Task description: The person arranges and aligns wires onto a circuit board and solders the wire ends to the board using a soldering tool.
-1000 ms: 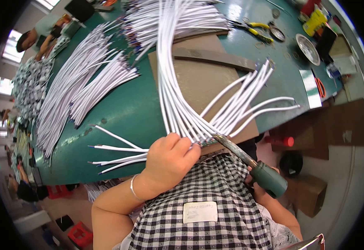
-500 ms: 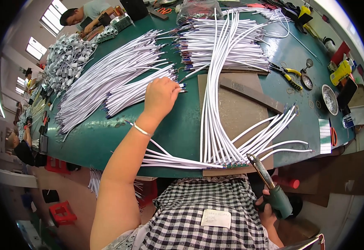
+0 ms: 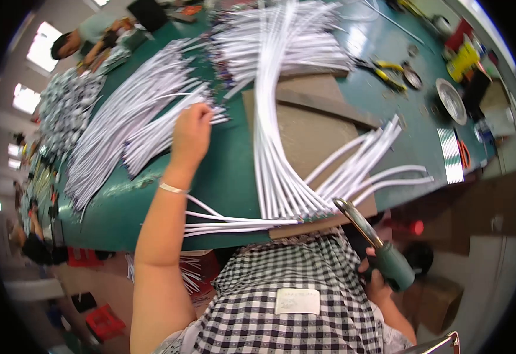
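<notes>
My left hand [image 3: 192, 131] reaches over the right-hand ends of a small bundle of white cables [image 3: 160, 134]. Its fingers are curled together, and what they pinch, if anything, is hidden. Low at my right side, my right hand [image 3: 377, 283] grips the green handle of a soldering iron [image 3: 395, 266]. The iron's bent metal tip hangs by a row of joined cable ends at the table's front edge. From that row a fan of white cables [image 3: 268, 153] rises to the back, and others spread right and left.
A larger cable pile [image 3: 122, 112] lies left, another [image 3: 293, 44] at the back. A dark metal bar [image 3: 328, 108] rests on brown board [image 3: 305, 147]. Yellow-handled pliers [image 3: 387, 76], a metal bowl [image 3: 450, 101] and orange-handled scissors [image 3: 464, 154] lie right. Another person [image 3: 87, 41] works far left.
The whole view has shifted, so the table sits further left and higher. My left hand's fingers are more tightly curled at the cable ends. The iron stays in my right hand.
</notes>
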Demonstrator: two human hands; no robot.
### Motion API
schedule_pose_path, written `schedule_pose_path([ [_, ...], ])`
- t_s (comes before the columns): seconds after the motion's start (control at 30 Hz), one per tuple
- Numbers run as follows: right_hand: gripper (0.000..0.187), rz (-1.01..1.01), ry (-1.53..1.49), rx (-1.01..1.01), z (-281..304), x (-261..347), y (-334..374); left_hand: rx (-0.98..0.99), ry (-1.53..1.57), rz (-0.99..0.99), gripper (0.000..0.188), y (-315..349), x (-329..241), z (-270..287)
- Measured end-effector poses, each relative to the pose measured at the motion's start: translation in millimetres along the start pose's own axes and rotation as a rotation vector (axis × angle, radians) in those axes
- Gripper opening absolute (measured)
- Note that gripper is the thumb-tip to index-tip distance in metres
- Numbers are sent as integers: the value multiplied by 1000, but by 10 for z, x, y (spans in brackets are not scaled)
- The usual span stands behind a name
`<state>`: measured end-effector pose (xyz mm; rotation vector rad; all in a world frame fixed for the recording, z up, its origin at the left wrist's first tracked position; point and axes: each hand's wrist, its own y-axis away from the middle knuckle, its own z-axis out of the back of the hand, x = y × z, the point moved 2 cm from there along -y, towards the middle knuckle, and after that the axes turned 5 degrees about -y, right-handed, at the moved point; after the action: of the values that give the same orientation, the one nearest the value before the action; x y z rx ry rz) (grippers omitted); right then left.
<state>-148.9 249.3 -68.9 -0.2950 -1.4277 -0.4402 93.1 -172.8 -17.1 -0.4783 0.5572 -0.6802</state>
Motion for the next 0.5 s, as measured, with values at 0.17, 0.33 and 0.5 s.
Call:
schedule_pose_path([
  [0.17,29,7,-31,-23,-94,324,-236,178,210,-293,12,254,-959,358],
  [0.33,22,70,10,16,-48,303,-156,334,182,-550,21,706,-1654,403],
  [0.5,18,210,-5,76,9,337,-91,325,184,-459,21,965,-1695,317],
])
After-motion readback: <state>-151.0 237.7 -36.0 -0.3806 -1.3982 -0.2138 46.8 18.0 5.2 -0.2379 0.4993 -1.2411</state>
